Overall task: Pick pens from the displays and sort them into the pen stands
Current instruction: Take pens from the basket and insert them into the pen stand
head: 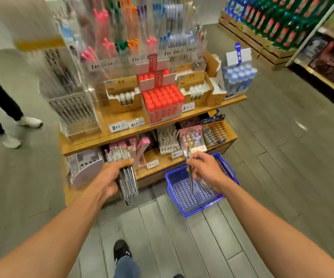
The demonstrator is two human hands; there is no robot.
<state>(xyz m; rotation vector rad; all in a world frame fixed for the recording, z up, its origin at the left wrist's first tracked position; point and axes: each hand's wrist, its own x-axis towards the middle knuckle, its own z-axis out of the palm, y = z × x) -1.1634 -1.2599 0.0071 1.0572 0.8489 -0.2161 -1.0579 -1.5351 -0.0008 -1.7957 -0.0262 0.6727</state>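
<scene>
My left hand (113, 175) grips a thick bundle of clear-barrelled pens (128, 183), tips pointing down, in front of the lower shelf. My right hand (204, 167) pinches a single silver pen (190, 175), held upright over a blue plastic basket (173, 174) on the floor; a few more pens lie inside the basket. Clear acrylic pen stands (75, 109) with rows of dark pens sit on the upper shelf at the left. Tall clear displays of coloured pens (120, 37) rise behind them, blurred.
A wooden two-tier display (162, 125) carries boxes of red-capped glue sticks (162, 101), white sticks and price tags. Another person's legs and white shoes (29, 121) stand at the left. Stocked shelving (282, 27) lines the right aisle. My own shoe (122, 251) is below.
</scene>
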